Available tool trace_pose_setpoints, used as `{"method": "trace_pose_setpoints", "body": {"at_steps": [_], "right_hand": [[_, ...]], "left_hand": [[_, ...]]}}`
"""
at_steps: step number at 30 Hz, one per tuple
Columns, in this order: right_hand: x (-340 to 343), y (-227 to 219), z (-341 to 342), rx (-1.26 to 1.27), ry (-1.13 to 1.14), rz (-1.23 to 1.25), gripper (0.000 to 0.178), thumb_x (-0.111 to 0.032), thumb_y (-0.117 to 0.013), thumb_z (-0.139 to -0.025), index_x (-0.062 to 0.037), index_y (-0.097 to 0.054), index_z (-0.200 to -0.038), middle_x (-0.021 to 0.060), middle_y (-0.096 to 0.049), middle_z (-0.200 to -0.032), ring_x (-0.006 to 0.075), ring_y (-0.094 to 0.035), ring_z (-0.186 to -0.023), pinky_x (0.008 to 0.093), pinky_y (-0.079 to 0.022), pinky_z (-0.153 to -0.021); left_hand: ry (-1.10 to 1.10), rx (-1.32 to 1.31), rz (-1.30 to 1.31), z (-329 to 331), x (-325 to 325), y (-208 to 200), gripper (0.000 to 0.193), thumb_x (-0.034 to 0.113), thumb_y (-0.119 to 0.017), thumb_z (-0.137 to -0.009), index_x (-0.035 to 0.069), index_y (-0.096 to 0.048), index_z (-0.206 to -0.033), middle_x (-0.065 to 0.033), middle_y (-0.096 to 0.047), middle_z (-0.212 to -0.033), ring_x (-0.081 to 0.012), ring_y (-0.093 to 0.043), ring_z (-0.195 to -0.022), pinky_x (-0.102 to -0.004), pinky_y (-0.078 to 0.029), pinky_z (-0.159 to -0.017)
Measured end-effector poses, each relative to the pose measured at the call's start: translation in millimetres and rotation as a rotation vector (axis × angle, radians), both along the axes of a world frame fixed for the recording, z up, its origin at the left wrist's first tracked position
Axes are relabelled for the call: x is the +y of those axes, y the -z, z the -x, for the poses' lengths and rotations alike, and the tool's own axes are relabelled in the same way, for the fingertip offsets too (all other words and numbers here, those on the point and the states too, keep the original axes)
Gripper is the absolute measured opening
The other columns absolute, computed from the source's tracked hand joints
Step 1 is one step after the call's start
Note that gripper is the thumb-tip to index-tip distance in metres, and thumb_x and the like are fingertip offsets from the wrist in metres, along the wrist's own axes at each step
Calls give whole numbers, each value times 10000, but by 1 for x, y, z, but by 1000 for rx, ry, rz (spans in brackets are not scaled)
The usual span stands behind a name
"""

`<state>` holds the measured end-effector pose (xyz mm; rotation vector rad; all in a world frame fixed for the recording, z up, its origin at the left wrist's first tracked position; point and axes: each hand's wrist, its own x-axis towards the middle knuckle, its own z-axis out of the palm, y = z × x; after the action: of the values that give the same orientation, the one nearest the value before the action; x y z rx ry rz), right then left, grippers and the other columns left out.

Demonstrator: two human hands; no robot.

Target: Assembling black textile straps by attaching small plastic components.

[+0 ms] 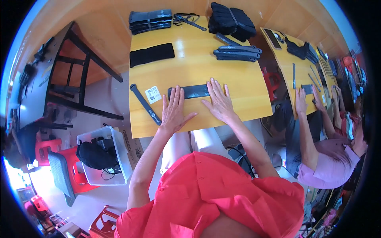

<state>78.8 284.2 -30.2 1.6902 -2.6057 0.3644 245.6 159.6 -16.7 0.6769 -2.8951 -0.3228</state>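
Note:
A dark, flat, glossy strip-shaped piece (194,91) with small pale marks near its right end lies crosswise on the yellow table (190,73). My left hand (174,113) rests flat over its left end, fingers stretched out and thumb apart. Over its right end lies my right hand (220,104), also flat with fingers extended. Left of my left hand a dark strap (146,104) with a rounded tip lies slantwise. Between that strap and the strip sits a white printed label sheet (152,95).
Farther back are a black folded cloth piece (152,54), a stack of dark straps (238,53), a banded stack of dark flat pieces (150,22) and a tied black bundle (231,22). A co-worker (327,160) sits at a table on the right. A clear bin (126,160) stands at left.

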Motion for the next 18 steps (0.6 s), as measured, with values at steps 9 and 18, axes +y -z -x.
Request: {"method": "trace_pose_setpoints", "body": {"at_steps": [9, 18], "right_hand": [[-22, -28, -107, -163, -395, 229, 578, -348, -606, -812, -46, -430, -1273, 186, -365, -1298, 335, -363, -1210, 529, -252, -1004], [-62, -10, -161, -234, -459, 196, 438, -224, -611, -821, -29, -495, -1196, 172, -422, -1121, 296, -460, -993, 421, -385, -867]], "left_hand": [[101, 875, -329, -91, 41, -171, 395, 230, -559, -821, -1, -533, -1140, -192, -540, -1174, -325, -500, -1124, -463, -352, -962], [-34, 1027, -254, -134, 60, -166, 339, 193, -564, -784, -7, -558, -1058, -170, -557, -1088, -303, -522, -1046, -432, -379, -907]]}}
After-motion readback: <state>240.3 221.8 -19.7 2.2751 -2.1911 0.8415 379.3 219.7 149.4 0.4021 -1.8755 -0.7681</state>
